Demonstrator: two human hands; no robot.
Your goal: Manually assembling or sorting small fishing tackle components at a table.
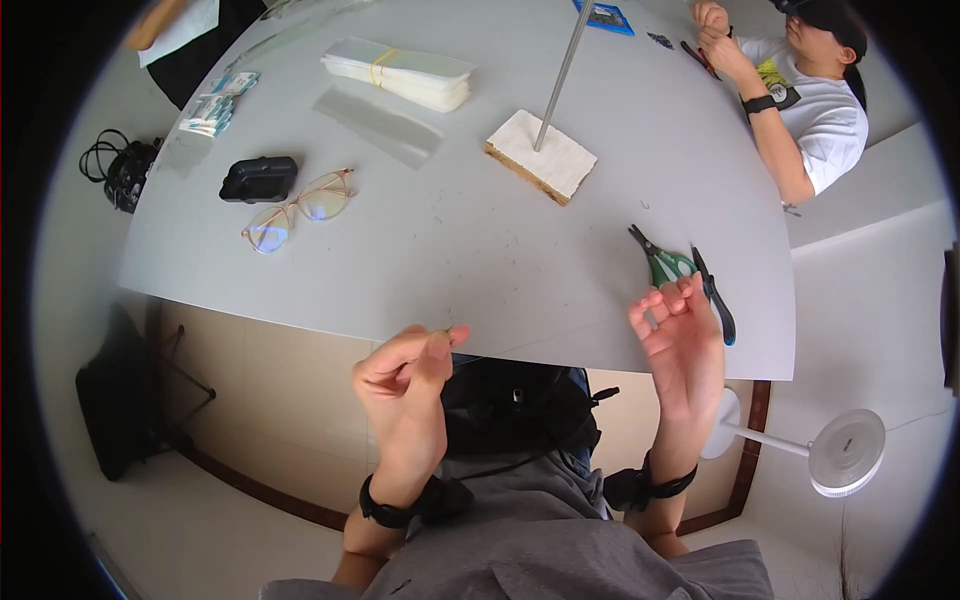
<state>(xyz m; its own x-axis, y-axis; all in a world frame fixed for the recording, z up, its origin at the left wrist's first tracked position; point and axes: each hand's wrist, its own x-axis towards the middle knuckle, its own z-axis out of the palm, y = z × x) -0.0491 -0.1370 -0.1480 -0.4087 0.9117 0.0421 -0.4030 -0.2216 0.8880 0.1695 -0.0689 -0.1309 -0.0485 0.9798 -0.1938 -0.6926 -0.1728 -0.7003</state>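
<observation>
My left hand (405, 370) is closed in a pinch at the table's front edge. Thumb and forefinger press together on something too small to make out. To the right, my right hand (680, 340) has its palm turned up and its fingers apart, loosely bent, with nothing seen in them. Its fingertips overlap the green handles of a pair of scissors (665, 264); whether they touch I cannot tell. Beside the scissors lies a pair of pliers (714, 300) with black and blue handles, partly behind my right hand.
A metal rod (565, 75) stands in a white-topped block (545, 158) on the grey table (450, 240). Glasses (298, 207), a black tray (258, 180) and banded clear plastic sleeves (400, 72) lie to the left. A co-worker (810, 110) sits at the far right; another person (185, 35) is far left.
</observation>
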